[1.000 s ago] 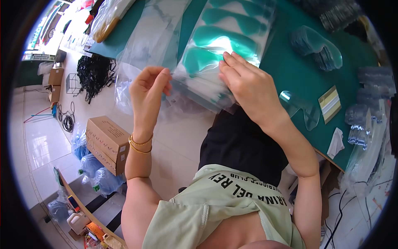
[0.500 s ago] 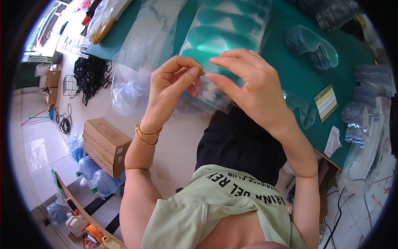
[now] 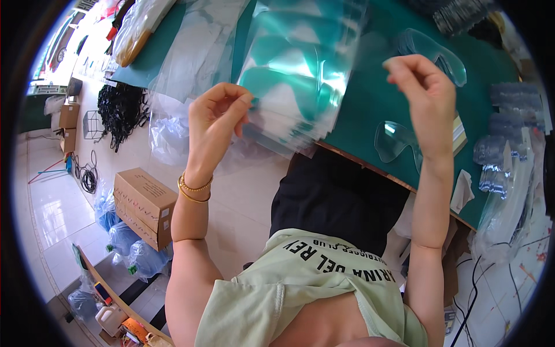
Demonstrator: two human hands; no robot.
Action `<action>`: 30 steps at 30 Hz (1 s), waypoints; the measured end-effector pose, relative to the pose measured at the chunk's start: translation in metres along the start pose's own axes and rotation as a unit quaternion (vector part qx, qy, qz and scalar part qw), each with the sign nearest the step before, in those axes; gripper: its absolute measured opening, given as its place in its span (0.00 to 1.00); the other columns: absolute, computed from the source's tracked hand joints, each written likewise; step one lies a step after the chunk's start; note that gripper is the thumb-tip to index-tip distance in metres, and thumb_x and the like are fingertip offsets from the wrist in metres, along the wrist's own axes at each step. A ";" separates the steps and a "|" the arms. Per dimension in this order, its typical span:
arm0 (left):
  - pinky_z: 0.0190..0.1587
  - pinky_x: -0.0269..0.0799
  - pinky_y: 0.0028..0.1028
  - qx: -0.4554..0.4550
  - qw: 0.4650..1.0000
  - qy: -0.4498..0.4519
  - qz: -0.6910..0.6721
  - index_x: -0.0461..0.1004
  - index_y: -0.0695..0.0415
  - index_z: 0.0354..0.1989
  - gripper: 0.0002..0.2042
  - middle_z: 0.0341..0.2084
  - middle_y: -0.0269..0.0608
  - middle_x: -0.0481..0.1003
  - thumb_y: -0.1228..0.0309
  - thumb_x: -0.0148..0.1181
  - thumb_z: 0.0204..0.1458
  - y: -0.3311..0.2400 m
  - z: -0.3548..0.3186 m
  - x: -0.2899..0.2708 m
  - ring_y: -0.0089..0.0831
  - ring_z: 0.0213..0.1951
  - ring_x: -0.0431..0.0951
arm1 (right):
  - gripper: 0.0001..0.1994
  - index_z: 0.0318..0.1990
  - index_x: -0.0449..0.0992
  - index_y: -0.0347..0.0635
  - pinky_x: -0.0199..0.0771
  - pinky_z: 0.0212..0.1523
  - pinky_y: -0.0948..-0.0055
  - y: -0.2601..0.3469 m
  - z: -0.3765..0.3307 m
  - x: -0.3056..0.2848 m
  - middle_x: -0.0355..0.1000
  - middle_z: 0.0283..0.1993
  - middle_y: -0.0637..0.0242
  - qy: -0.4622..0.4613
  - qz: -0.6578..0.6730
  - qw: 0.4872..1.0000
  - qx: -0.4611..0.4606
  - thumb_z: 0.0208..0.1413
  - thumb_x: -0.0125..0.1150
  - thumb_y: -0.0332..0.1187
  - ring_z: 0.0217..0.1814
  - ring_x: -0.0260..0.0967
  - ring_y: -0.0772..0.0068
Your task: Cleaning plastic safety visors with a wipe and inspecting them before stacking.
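My left hand (image 3: 213, 124) is raised at the left edge of a stack of clear plastic sheets (image 3: 332, 110) with visor-like green shapes showing through. Its thumb and forefinger are pinched together, and a tiny teal spot shows at their tips. My right hand (image 3: 429, 95) hovers over the green table to the right, thumb and fingertips also closed; what they hold, if anything, is too small to make out. Below it lies a single clear visor-shaped plastic piece (image 3: 388, 141). Beyond that hand a pile of similar clear pieces (image 3: 416, 43) rests on the table.
The green tabletop (image 3: 370, 87) ends in a wooden edge near my body. A white scrap (image 3: 462, 192) and stacked clear plastic pieces (image 3: 497, 153) lie at the right. Clear plastic bags (image 3: 196, 58) hang over the left edge. A cardboard box (image 3: 144, 202) stands lower left.
My hands have moved apart: the right has swung right, off the sheets, and its fingers have closed. The left has shifted slightly left. The view has shifted a little.
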State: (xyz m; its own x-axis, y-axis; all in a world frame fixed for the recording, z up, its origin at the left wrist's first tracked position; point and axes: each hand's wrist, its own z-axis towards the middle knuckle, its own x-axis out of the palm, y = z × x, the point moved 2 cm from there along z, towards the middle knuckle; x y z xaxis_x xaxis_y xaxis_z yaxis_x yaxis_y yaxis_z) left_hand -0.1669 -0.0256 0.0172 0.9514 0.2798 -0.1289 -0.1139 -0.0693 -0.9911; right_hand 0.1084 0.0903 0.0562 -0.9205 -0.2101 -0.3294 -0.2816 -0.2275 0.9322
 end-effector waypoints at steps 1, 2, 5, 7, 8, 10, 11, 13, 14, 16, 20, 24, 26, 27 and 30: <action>0.22 0.64 0.17 -0.019 1.000 -0.018 0.010 0.77 0.65 0.34 0.05 0.25 0.33 0.75 0.76 0.60 0.56 0.002 0.001 -0.004 0.16 0.24 0.72 | 0.08 0.39 0.81 0.37 0.63 0.39 0.85 -0.004 0.000 -0.014 0.73 0.32 0.74 -0.029 0.001 1.000 0.013 0.61 0.61 0.32 0.35 0.66 0.87; 0.22 0.63 0.17 -0.027 0.999 -0.022 0.024 0.78 0.65 0.34 0.06 0.23 0.32 0.74 0.74 0.61 0.56 0.005 -0.001 -0.007 0.15 0.22 0.71 | 0.08 0.39 0.81 0.37 0.60 0.38 0.85 -0.006 -0.003 -0.026 0.71 0.31 0.75 -0.050 0.000 0.999 0.012 0.61 0.61 0.32 0.35 0.63 0.87; 0.21 0.62 0.18 -0.050 0.993 -0.076 0.075 0.78 0.65 0.34 0.06 0.20 0.31 0.73 0.73 0.62 0.56 0.006 -0.009 -0.011 0.15 0.20 0.69 | 0.08 0.41 0.81 0.35 0.58 0.35 0.85 -0.011 -0.008 -0.050 0.69 0.29 0.75 -0.111 0.078 0.991 -0.010 0.63 0.60 0.31 0.33 0.62 0.88; 0.25 0.63 0.18 -0.078 0.985 -0.093 0.122 0.79 0.63 0.39 0.08 0.26 0.33 0.74 0.72 0.65 0.55 0.013 -0.012 -0.016 0.15 0.25 0.70 | 0.07 0.41 0.81 0.35 0.59 0.34 0.85 -0.004 -0.017 -0.056 0.69 0.29 0.75 -0.183 0.038 0.982 -0.037 0.62 0.62 0.30 0.32 0.62 0.88; 0.28 0.64 0.18 0.041 0.952 -0.174 0.249 0.78 0.62 0.43 0.12 0.30 0.33 0.73 0.71 0.67 0.53 0.008 -0.013 -0.015 0.15 0.29 0.70 | 0.07 0.41 0.81 0.35 0.59 0.34 0.85 0.001 -0.025 -0.059 0.69 0.29 0.75 -0.253 -0.006 0.965 -0.067 0.61 0.63 0.29 0.31 0.62 0.88; 0.36 0.67 0.19 0.145 0.917 -0.229 0.294 0.74 0.60 0.50 0.21 0.42 0.36 0.70 0.71 0.73 0.48 -0.004 -0.021 -0.004 0.19 0.39 0.69 | 0.04 0.38 0.82 0.38 0.60 0.32 0.84 0.011 -0.044 -0.034 0.70 0.27 0.76 -0.296 -0.091 0.938 -0.155 0.58 0.65 0.29 0.28 0.63 0.86; 0.36 0.67 0.19 0.144 0.918 -0.222 0.296 0.74 0.60 0.50 0.21 0.42 0.36 0.70 0.71 0.73 0.48 -0.007 -0.027 0.004 0.19 0.39 0.69 | 0.02 0.34 0.82 0.41 0.62 0.30 0.84 0.018 -0.055 -0.022 0.70 0.24 0.76 -0.323 -0.171 0.898 -0.246 0.55 0.67 0.28 0.26 0.65 0.84; 0.38 0.68 0.21 0.123 0.978 -0.014 -0.170 0.72 0.61 0.49 0.24 0.44 0.37 0.69 0.68 0.75 0.46 -0.008 -0.036 0.034 0.24 0.39 0.70 | 0.07 0.37 0.82 0.43 0.60 0.30 0.76 0.029 -0.075 -0.009 0.69 0.28 0.74 -0.031 -0.311 0.864 -0.394 0.50 0.71 0.24 0.28 0.64 0.77; 0.40 0.68 0.23 0.073 0.951 0.043 -0.297 0.69 0.61 0.50 0.29 0.44 0.39 0.69 0.63 0.77 0.44 -0.016 -0.041 0.059 0.27 0.40 0.71 | 0.09 0.37 0.82 0.45 0.59 0.29 0.75 0.023 -0.083 0.010 0.69 0.29 0.76 -0.084 -0.266 0.852 -0.443 0.46 0.71 0.24 0.28 0.63 0.76; 0.39 0.68 0.24 0.036 0.914 0.087 -0.396 0.65 0.59 0.48 0.27 0.37 0.38 0.68 0.60 0.74 0.47 -0.023 -0.050 0.092 0.29 0.38 0.69 | 0.14 0.38 0.83 0.48 0.57 0.30 0.75 0.014 -0.092 0.038 0.69 0.31 0.79 -0.124 -0.209 0.837 -0.491 0.39 0.70 0.25 0.28 0.62 0.77; 0.35 0.68 0.26 0.007 0.908 0.096 -0.409 0.62 0.57 0.39 0.14 0.28 0.37 0.65 0.71 0.65 0.56 -0.015 -0.053 0.119 0.29 0.32 0.69 | 0.18 0.41 0.84 0.48 0.55 0.31 0.77 -0.002 -0.108 0.018 0.69 0.32 0.79 -0.084 -0.176 0.875 -0.444 0.37 0.71 0.33 0.28 0.62 0.77; 0.32 0.73 0.27 0.026 0.898 0.205 -0.389 0.68 0.60 0.35 0.12 0.31 0.43 0.72 0.74 0.69 0.53 -0.009 -0.056 0.137 0.30 0.30 0.74 | 0.27 0.40 0.74 0.43 0.57 0.27 0.82 -0.039 -0.142 -0.057 0.68 0.30 0.72 -0.070 0.111 0.983 -0.130 0.35 0.85 0.42 0.27 0.61 0.83; 0.33 0.73 0.27 0.030 0.897 0.252 -0.363 0.70 0.61 0.35 0.11 0.32 0.44 0.73 0.76 0.69 0.52 -0.002 -0.054 0.142 0.30 0.31 0.74 | 0.37 0.45 0.67 0.37 0.57 0.27 0.85 -0.056 -0.154 -0.067 0.67 0.30 0.71 -0.156 0.280 0.947 0.032 0.31 0.87 0.42 0.28 0.59 0.85; 0.34 0.73 0.26 0.041 0.892 0.300 -0.335 0.71 0.62 0.35 0.10 0.33 0.46 0.74 0.78 0.70 0.51 0.000 -0.055 0.146 0.30 0.32 0.75 | 0.37 0.45 0.67 0.37 0.57 0.27 0.85 -0.061 -0.160 -0.077 0.67 0.30 0.71 -0.154 0.281 0.947 0.038 0.31 0.87 0.42 0.28 0.59 0.85; 0.36 0.73 0.25 0.047 0.904 0.315 -0.285 0.75 0.63 0.36 0.09 0.35 0.47 0.77 0.80 0.70 0.49 0.006 -0.052 0.156 0.30 0.34 0.77 | 0.27 0.41 0.68 0.36 0.58 0.26 0.85 -0.071 -0.174 -0.094 0.66 0.28 0.70 -0.098 0.321 0.940 0.055 0.41 0.83 0.36 0.27 0.59 0.84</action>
State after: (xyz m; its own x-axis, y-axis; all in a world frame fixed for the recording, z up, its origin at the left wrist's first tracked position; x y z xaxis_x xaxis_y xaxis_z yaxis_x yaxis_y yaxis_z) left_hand -0.0041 -0.0316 -0.0067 0.8339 -0.3577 0.4203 0.4514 0.0041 -0.8923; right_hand 0.2623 -0.0395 -0.0057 -0.9397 -0.0888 0.3302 0.3326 -0.0127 0.9430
